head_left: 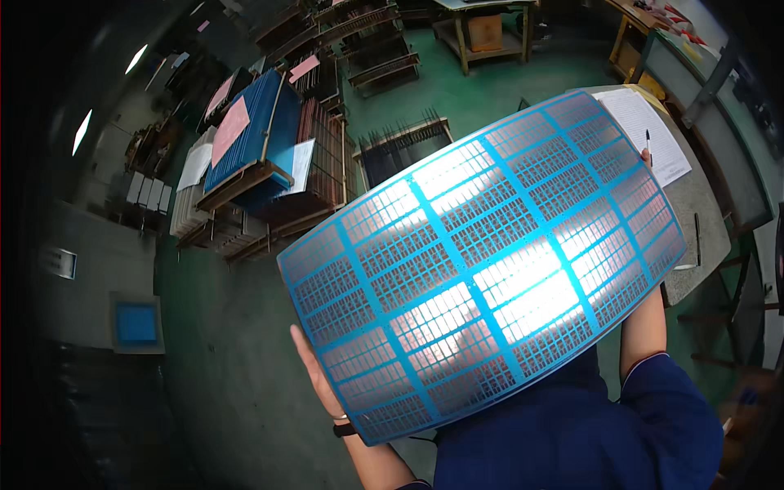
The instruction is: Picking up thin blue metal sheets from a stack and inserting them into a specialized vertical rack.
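A large circuit board panel [457, 269], bright blue with a grid of shiny metallic blocks, is held up slantwise before me and fills the middle of the view. My left hand [317, 374] grips its lower left edge, the thumb side showing and the other fingers hidden behind it. At the far right edge, a fingertip of my right hand [646, 156] shows, while the panel covers the rest of that hand. Just past that fingertip, a pen [648, 139] lies over written sheets of paper [633, 122]. Strong glare whitens several blocks.
A grey table [709, 220] stands at the right, with a dark pen [697, 231] on it. Racks of upright blue panels [253, 131] topped with pink sheets are at the left. Behind stand an empty slotted rack [400, 151] and a wooden bench [482, 10].
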The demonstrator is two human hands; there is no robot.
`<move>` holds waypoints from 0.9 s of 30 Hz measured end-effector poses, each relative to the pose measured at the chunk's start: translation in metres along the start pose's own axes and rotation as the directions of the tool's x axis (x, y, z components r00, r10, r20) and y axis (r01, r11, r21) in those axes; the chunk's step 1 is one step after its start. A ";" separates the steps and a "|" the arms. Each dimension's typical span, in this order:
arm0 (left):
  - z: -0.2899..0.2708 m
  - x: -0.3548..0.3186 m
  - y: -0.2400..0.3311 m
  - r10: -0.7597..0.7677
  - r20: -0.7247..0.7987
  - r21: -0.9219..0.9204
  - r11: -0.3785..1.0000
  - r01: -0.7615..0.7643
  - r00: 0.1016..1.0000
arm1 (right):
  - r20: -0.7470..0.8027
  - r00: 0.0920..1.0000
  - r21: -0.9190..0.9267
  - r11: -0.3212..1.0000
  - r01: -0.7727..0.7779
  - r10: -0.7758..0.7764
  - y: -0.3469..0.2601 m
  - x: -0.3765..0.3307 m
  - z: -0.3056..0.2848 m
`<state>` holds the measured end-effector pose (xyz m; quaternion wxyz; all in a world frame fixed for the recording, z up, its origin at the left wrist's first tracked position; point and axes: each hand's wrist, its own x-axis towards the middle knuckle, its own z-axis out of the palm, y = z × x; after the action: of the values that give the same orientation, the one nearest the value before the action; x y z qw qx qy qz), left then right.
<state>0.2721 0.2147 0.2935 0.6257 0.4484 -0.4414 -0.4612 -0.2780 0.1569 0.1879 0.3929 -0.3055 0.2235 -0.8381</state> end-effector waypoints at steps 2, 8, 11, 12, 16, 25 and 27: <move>-0.023 0.003 -0.010 -0.213 0.040 -0.244 0.945 0.216 0.976 | -0.011 0.999 0.004 0.999 -0.038 0.038 0.002 -0.003 -0.001; -0.004 -0.003 -0.022 -0.453 0.121 -0.511 0.734 0.447 0.883 | -0.052 0.983 -0.009 0.984 -0.175 0.175 -0.010 -0.030 -0.019; -0.007 0.000 -0.031 -0.394 0.212 -0.584 0.683 0.439 0.894 | -0.060 0.965 -0.008 0.966 -0.258 0.257 -0.011 -0.042 -0.025; -0.005 0.001 -0.029 -0.400 0.187 -0.589 0.685 0.428 0.897 | -0.055 0.957 -0.007 0.958 -0.285 0.284 -0.010 -0.047 -0.027; 0.009 0.007 -0.022 -0.373 0.123 -0.554 0.743 0.375 0.920 | -0.014 0.933 0.003 0.933 -0.361 0.361 -0.017 -0.064 -0.023; 0.019 0.003 -0.009 -0.271 0.077 -0.394 0.875 0.279 0.959 | -0.320 0.877 0.213 0.929 -0.302 0.359 0.003 -0.061 -0.002; 0.015 -0.001 -0.013 -0.261 0.021 -0.312 0.915 0.254 0.965 | -0.360 0.858 0.231 0.926 -0.299 0.366 0.001 -0.063 0.000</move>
<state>0.2555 0.2109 0.2841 0.6272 0.4028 -0.2934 -0.5986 -0.2461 0.2060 0.1661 0.5026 -0.0522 0.2769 -0.8173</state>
